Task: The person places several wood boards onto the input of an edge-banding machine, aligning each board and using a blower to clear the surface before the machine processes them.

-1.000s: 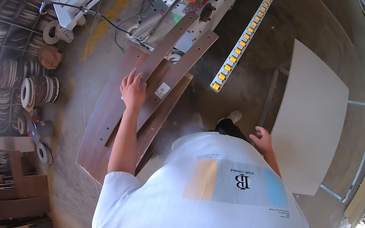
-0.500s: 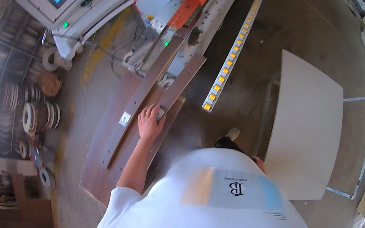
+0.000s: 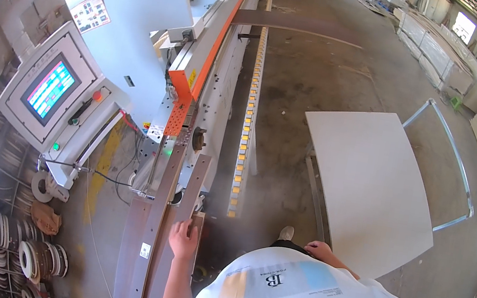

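Brown panel (image 3: 166, 225) lay along the machine's (image 3: 198, 85) infeed edge, long, stiff, probably heavy; left hand (image 3: 184, 240) flat on it, fingers apart, right hand (image 3: 319, 249) loosely curled, empty.

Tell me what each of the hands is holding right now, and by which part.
The left hand presses flat on the near end of a brown board, no closed grip. The right hand holds nothing, beside the white panel.

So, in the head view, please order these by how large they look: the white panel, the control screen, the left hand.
1. White panel, largest.
2. Control screen.
3. Left hand, smallest, though the hand sits nearer the camera than the screen, so their true sizes stay unsure.
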Tool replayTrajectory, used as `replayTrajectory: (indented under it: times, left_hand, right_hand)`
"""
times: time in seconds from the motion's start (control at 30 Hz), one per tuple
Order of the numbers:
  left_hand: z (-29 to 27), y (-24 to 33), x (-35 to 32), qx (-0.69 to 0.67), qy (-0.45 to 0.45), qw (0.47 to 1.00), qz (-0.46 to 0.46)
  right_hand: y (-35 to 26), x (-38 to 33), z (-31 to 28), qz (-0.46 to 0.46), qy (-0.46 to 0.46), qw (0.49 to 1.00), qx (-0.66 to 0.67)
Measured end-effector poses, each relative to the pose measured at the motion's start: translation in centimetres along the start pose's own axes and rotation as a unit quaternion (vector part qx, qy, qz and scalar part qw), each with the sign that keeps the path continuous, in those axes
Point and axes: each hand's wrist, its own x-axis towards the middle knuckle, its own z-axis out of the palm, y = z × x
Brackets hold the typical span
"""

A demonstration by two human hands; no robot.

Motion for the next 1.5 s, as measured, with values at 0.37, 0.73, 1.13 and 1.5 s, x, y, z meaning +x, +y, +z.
replayTrajectory:
  times: [0.37,0.73,1.13,1.5]
  left_hand:
    - [5.8,0.5,1.6,-0.426,-0.133,0.863,-0.237]
    - [-0.7,-1.3,5.8,-0.426,-0.039,0.891,-0.155]
    - [-21.3,-23.6,21.5,0.394,0.293,0.854,-0.171]
    - [-15.8,-19.4,28.8,0.106,0.157,0.982,0.008]
  right_hand:
    - [3.2,-0.4,1.8,0.087,0.009,0.995,-0.039]
    - [1.8,-4.1,0.7,0.086,0.079,0.982,-0.151]
    - [9.5,-0.7,1.4,0.050,-0.005,0.994,-0.099]
    - [5.8,-12.1,3.2,0.223,0.095,0.968,0.058]
